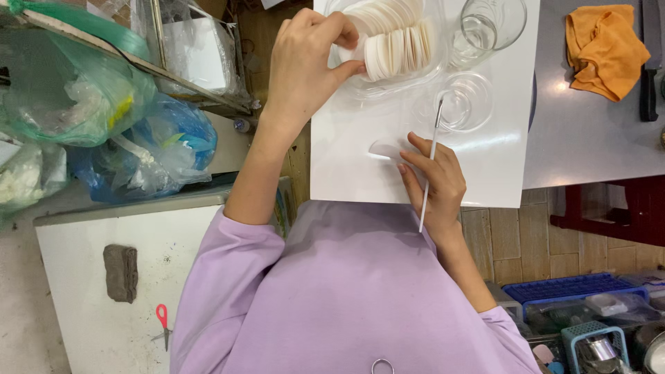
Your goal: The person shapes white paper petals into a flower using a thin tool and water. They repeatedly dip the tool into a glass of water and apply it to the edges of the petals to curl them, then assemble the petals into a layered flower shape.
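Observation:
My left hand reaches to a row of thin white round discs standing on edge in a clear plastic tray, and its fingertips pinch the nearest discs. My right hand holds a thin white-handled brush whose tip points towards a small clear dish. Its fingers also rest on a single white disc lying flat on the white board. I wear lilac sleeves.
A clear glass stands at the board's far edge. An orange cloth and a black-handled knife lie on the grey table. Plastic bags fill the left. Red scissors and a grey lump lie on a white surface.

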